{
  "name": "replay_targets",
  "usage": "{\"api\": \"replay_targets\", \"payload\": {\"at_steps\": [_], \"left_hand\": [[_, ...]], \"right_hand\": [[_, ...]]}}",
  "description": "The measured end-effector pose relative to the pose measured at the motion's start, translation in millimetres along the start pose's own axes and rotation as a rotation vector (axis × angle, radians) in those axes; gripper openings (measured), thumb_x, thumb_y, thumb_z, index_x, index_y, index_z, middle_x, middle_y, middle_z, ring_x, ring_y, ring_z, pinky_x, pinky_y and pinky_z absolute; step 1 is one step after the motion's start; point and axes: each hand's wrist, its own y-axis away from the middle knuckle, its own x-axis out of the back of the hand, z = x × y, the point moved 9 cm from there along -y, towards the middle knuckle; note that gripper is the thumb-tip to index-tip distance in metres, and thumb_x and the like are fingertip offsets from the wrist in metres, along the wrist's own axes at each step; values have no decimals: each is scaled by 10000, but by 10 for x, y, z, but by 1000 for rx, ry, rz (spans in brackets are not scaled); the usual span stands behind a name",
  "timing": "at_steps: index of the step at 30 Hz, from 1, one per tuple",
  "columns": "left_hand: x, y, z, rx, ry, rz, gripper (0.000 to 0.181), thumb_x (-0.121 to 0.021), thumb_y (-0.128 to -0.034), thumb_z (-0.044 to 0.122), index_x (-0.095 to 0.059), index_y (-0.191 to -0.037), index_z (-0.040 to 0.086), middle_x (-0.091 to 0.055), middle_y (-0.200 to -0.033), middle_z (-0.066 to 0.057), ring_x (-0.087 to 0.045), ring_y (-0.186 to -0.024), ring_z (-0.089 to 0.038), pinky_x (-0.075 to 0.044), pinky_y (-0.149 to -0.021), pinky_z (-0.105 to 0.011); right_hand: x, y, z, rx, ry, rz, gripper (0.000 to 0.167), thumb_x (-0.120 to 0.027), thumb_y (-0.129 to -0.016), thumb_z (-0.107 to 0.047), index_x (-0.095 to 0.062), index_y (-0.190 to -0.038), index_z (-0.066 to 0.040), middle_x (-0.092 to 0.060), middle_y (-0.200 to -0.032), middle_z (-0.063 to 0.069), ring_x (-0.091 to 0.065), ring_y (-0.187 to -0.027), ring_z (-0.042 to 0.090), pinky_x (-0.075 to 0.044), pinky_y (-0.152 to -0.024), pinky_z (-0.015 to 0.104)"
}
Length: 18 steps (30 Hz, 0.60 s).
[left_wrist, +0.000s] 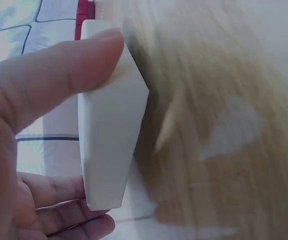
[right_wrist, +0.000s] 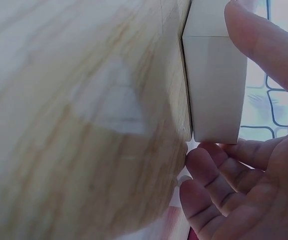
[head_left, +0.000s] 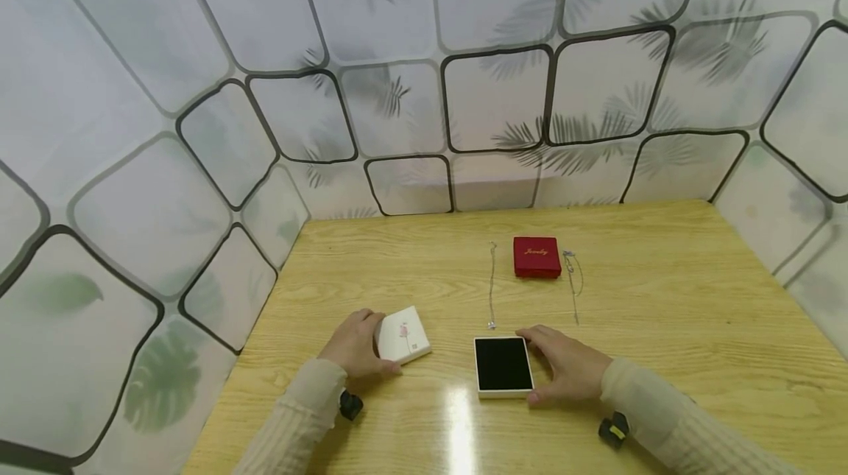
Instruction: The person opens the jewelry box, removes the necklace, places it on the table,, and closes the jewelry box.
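My left hand (head_left: 358, 346) grips a white box lid (head_left: 403, 336) printed with a pink flower, its thumb along the near side and fingers at the far side. In the left wrist view the thumb (left_wrist: 79, 62) presses the lid's white edge (left_wrist: 109, 145). To the right, a white box base (head_left: 503, 393) with a black lining (head_left: 503, 363) sits on the table. My right hand (head_left: 566, 368) holds that base by its right side. In the right wrist view its thumb (right_wrist: 263, 40) lies against the white wall (right_wrist: 213, 90), with the fingertips at the opposite end.
A red jewelry box (head_left: 536, 257) stands farther back on the wooden table (head_left: 411, 261). Left of it lies a thin silver necklace (head_left: 492, 283) with a small pendant; right of it lies another fine chain (head_left: 573, 287). Patterned cloth walls (head_left: 497, 103) surround the table.
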Motion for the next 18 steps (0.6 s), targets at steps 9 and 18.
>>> {"api": "replay_targets", "payload": {"at_steps": [9,18], "left_hand": [[129,7,212,-64,40,35,1015,-839,-622,578,-456,-1406,60,-521,-1272,-100,-526,-1100,-255,-470,-921,-434],[172,14,423,-110,31,29,1021,-835,-643,560,-426,-1430,54,-478,-1351,-141,-480,-1205,-291,-447,-978,-445]], "right_hand": [[-3,-2,13,-26,-20,-16,1019,-786,-697,-574,-359,-1430,-9,-476,-1351,79,-459,-1240,270,-371,-1035,533],[-1,-8,20,-32,-19,-17,1019,-784,-698,-579,-361,-1425,-3,-477,-1350,90,-469,-1225,271,-373,-1031,536]]}}
